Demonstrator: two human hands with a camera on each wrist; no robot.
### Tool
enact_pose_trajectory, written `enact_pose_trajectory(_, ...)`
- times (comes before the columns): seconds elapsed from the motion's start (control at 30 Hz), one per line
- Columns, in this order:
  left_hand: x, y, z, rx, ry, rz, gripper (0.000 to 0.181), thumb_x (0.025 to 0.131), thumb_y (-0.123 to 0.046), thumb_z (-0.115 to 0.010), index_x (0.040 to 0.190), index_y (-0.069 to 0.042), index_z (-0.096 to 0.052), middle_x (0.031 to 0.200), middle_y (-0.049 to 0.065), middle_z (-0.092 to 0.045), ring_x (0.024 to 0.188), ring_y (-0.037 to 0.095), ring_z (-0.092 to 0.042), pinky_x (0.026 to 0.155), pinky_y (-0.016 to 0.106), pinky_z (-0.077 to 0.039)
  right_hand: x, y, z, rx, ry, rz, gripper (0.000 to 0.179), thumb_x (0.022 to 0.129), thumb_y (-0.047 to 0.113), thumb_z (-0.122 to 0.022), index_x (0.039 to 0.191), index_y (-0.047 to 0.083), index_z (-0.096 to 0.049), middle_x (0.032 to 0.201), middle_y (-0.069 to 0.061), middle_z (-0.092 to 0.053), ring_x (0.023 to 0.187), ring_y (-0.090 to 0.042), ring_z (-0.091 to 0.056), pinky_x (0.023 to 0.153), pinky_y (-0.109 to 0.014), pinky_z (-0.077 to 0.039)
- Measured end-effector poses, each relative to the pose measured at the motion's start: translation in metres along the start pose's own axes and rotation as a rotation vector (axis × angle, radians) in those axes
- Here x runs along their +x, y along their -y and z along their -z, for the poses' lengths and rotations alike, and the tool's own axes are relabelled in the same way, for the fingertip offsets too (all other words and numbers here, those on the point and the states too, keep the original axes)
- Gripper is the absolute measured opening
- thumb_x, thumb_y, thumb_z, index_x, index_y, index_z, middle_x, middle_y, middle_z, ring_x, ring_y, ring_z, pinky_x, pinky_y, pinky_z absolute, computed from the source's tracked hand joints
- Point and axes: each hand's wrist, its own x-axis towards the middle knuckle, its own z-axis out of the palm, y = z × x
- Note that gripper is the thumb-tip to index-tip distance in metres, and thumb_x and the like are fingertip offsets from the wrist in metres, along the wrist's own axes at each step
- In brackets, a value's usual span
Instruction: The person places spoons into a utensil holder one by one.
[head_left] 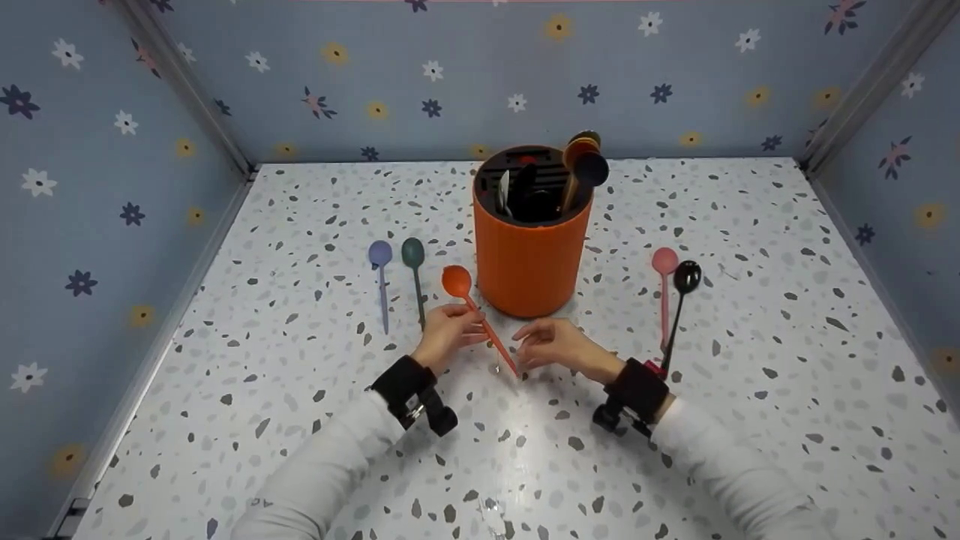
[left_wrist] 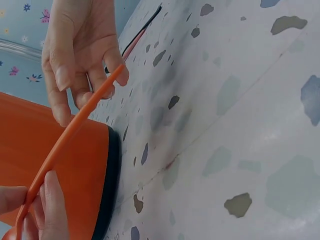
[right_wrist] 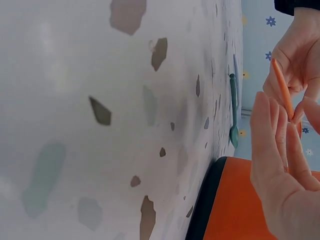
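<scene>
My left hand [head_left: 448, 334] pinches an orange spoon [head_left: 456, 281] by its handle, just below the bowl. The bowl points away from me, and the handle slants toward the near right. In the left wrist view, thumb and fingers grip the orange handle [left_wrist: 65, 137] near the lower left corner. My right hand [head_left: 559, 343] is beside the handle's free end, its fingers loosely bent and not closed round anything. The right wrist view has this right hand [right_wrist: 272, 165] with fingers extended in front of the spoon handle [right_wrist: 283, 87].
An orange cylindrical utensil holder [head_left: 529, 262] stands just beyond my hands, with several utensils [head_left: 592, 169] in its black slotted top. A purple spoon [head_left: 380, 253] and a green spoon [head_left: 413, 253] lie to the left. On the right lie a pink spoon [head_left: 664, 261] and a black spoon [head_left: 687, 277].
</scene>
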Motion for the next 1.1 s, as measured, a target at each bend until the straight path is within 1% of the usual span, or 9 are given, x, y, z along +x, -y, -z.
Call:
enact_pose_trajectory(0.1, -0.001, 0.001, -0.002, -0.013, 0.012, -0.016, 0.018, 0.083, 0.005, -0.053, 0.099, 0.013, -0.05, 0.077, 0.014, -0.056, 0.063, 0.017, -0.06, 0.068, 0.035, -0.055, 0.0, -0.001, -0.001, 0.011, 0.016, 0.02, 0.036, 0.082, 0.003, -0.059, 0.114, -0.013, -0.049, 0.092, -0.019, -0.061, 0.083, -0.032, -0.062, 0.08, -0.046, -0.049)
enact_pose_trajectory(0.2, -0.002, 0.003, -0.005, -0.031, 0.022, -0.025, 0.013, 0.082, 0.006, -0.052, 0.094, 0.011, -0.051, 0.074, 0.012, -0.056, 0.063, 0.017, -0.06, 0.067, 0.034, -0.055, 0.001, -0.002, -0.001, 0.006, 0.03, 0.036, 0.035, 0.082, 0.005, -0.06, 0.112, -0.011, -0.051, 0.09, -0.016, -0.062, 0.081, -0.027, -0.063, 0.079, -0.043, -0.051)
enact_pose_trajectory(0.3, -0.004, 0.002, -0.008, -0.025, 0.03, -0.038, 0.016, 0.083, 0.005, -0.052, 0.098, 0.012, -0.05, 0.073, 0.011, -0.057, 0.064, 0.016, -0.061, 0.067, 0.033, -0.055, 0.001, -0.001, 0.0, -0.007, 0.035, 0.036, 0.031, 0.082, 0.006, -0.06, 0.11, -0.008, -0.054, 0.087, -0.012, -0.062, 0.078, -0.02, -0.063, 0.077, -0.04, -0.052)
enact_pose_trajectory(0.37, -0.005, 0.0, -0.009, -0.012, 0.036, -0.041, 0.02, 0.084, 0.004, -0.053, 0.101, 0.013, -0.049, 0.074, 0.011, -0.058, 0.065, 0.016, -0.061, 0.068, 0.032, -0.055, 0.0, 0.001, 0.0, -0.013, 0.034, 0.029, 0.029, 0.083, 0.006, -0.06, 0.109, -0.007, -0.056, 0.087, -0.013, -0.062, 0.076, -0.018, -0.063, 0.076, -0.04, -0.052)
enact_pose_trajectory(0.53, -0.008, -0.003, -0.012, -0.002, 0.047, -0.052, 0.025, 0.084, 0.002, -0.054, 0.105, 0.014, -0.048, 0.078, 0.012, -0.058, 0.066, 0.016, -0.061, 0.069, 0.032, -0.055, -0.001, 0.006, 0.0, -0.01, 0.037, 0.018, 0.028, 0.083, 0.008, -0.06, 0.108, -0.005, -0.057, 0.092, -0.022, -0.061, 0.077, -0.019, -0.063, 0.077, -0.039, -0.052)
enact_pose_trajectory(0.67, -0.01, -0.007, -0.015, 0.005, 0.039, -0.066, 0.023, 0.082, 0.001, -0.057, 0.102, 0.011, -0.05, 0.081, 0.013, -0.06, 0.066, 0.017, -0.062, 0.069, 0.032, -0.055, -0.001, 0.009, 0.001, -0.012, 0.019, -0.003, 0.028, 0.082, 0.008, -0.061, 0.107, -0.005, -0.058, 0.09, -0.019, -0.062, 0.077, -0.02, -0.063, 0.076, -0.037, -0.053)
enact_pose_trajectory(0.77, -0.013, -0.01, -0.016, 0.016, 0.035, -0.076, 0.021, 0.082, 0.0, -0.058, 0.1, 0.008, -0.051, 0.086, 0.017, -0.061, 0.066, 0.016, -0.062, 0.068, 0.032, -0.055, -0.001, 0.012, 0.001, -0.02, 0.01, -0.01, 0.029, 0.082, 0.008, -0.062, 0.107, -0.005, -0.058, 0.089, -0.016, -0.063, 0.077, -0.02, -0.062, 0.076, -0.037, -0.053)
enact_pose_trajectory(0.87, -0.015, -0.014, -0.018, 0.02, 0.037, -0.084, 0.02, 0.082, 0.0, -0.058, 0.099, 0.008, -0.051, 0.09, 0.021, -0.06, 0.065, 0.016, -0.062, 0.068, 0.032, -0.055, -0.002, 0.016, 0.003, -0.031, 0.007, -0.005, 0.03, 0.081, 0.008, -0.062, 0.108, -0.005, -0.058, 0.09, -0.017, -0.063, 0.078, -0.02, -0.062, 0.075, -0.037, -0.053)
enact_pose_trajectory(1.1, -0.021, -0.026, -0.021, 0.009, 0.051, -0.122, 0.018, 0.083, 0.001, -0.057, 0.098, 0.007, -0.051, 0.082, 0.014, -0.059, 0.065, 0.016, -0.061, 0.07, 0.035, -0.054, -0.005, 0.027, 0.006, -0.058, 0.006, 0.042, 0.027, 0.082, 0.007, -0.061, 0.107, -0.004, -0.058, 0.089, -0.013, -0.063, 0.079, -0.019, -0.061, 0.074, -0.036, -0.053)
